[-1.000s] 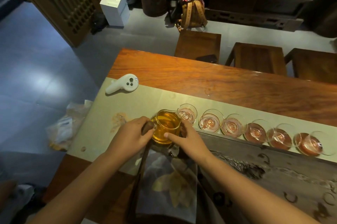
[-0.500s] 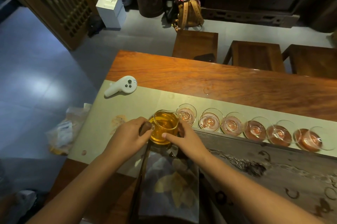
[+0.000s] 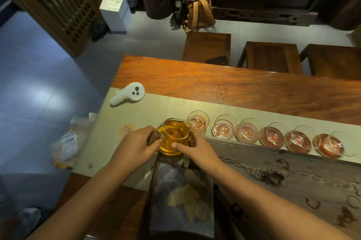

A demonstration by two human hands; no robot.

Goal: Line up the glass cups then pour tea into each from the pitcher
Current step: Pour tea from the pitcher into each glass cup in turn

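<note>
Since a second ago, little change in the hands: both stay clasped on the pitcher (image 3: 174, 136). The view has shifted slightly, so table and cups sit a touch differently in frame. The spout now reads as over the rim of the first cup; whether tea is running cannot be told.

Left to right. White handheld controller (image 3: 128, 93) lies on the pale table runner (image 3: 156, 107), well apart from the work. Left hand (image 3: 136, 147) is closed around the pitcher's dark handle, fingers wrapped, thumb on top. The pitcher, glass and mostly full of amber tea, sits between the hands near the runner's front edge. Right hand (image 3: 195, 149) steadies the right wall of the pitcher, index finger laid along the glass; not a full clasp, more a brace.

Key relation: the spout points right and slightly away, toward the first cup (image 3: 198, 122), which is just beside the pitcher. The row of six glass cups runs rightward along the runner, so the pour must travel right, away from the handle hand. The right hand is the nearer one to the cups.

Cups two (image 3: 224, 127) and three (image 3: 247, 130) look pale; four (image 3: 273, 135), five (image 3: 298, 139) and six (image 3: 330, 145) look redder, but tea versus coasters below cannot be separated.

Hard to make out: the pitcher's base, hidden by both hands; liquid levels in every cup; the sixth cup, smeared at the lens edge. A dark cloth (image 3: 183, 196) lies below the hands.
</note>
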